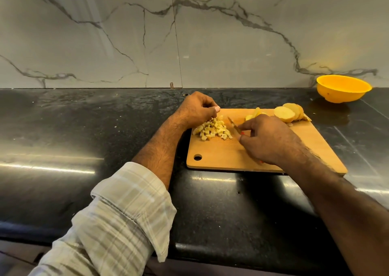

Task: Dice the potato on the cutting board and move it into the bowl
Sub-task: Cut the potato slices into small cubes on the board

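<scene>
We see a black stone counter [84, 128] against a marble wall [126, 34], with bare room along its left side, a wooden cutting board [221, 153] right of middle and a yellow bowl [342, 88] at the back right edge. Potato slices [289, 112] lie at the board's far right corner, diced potato [212, 129] at its far left. Our left hand [197, 109] hangs curled over the dice, whether pinching any we cannot tell; our right hand [271, 139] grips a knife [234, 126].
</scene>
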`<state>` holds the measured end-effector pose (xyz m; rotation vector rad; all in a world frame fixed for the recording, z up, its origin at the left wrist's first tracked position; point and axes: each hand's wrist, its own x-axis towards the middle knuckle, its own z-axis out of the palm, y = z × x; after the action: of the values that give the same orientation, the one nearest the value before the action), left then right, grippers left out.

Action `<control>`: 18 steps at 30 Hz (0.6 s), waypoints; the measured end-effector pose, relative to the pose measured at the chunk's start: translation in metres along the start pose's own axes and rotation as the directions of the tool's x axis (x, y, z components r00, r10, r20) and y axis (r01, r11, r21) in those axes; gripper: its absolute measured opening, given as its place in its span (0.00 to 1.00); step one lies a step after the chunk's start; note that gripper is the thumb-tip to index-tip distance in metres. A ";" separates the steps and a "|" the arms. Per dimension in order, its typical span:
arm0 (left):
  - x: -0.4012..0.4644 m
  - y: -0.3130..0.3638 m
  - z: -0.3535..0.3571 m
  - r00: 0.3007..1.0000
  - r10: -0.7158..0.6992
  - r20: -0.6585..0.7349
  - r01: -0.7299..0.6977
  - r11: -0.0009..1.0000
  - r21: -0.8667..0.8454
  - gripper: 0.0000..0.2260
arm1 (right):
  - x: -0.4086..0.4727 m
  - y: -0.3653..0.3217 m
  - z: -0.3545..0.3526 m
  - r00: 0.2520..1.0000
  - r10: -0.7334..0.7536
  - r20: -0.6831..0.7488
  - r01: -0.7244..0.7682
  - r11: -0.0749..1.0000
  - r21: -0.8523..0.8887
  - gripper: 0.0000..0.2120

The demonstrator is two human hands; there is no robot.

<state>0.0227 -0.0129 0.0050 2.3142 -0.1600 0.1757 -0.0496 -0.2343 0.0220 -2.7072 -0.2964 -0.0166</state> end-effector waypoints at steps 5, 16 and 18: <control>-0.002 -0.001 0.001 1.000 0.016 -0.017 -0.015 0.996 0.091 0.05 | 0.008 -0.001 0.006 1.000 0.012 0.027 -0.013 0.998 0.064 0.19; -0.005 0.012 0.012 0.989 0.099 -0.106 -0.091 0.993 0.073 0.21 | -0.006 -0.001 -0.006 0.991 0.008 -0.133 -0.021 0.996 -0.092 0.17; -0.005 0.014 0.021 0.992 0.077 -0.096 -0.060 0.984 0.170 0.24 | -0.009 -0.003 -0.007 0.993 -0.010 -0.115 -0.005 0.992 -0.129 0.17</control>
<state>0.0172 -0.0377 0.0005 2.4608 -0.1793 0.3546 -0.0587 -0.2365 0.0291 -2.8200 -0.2729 -0.1985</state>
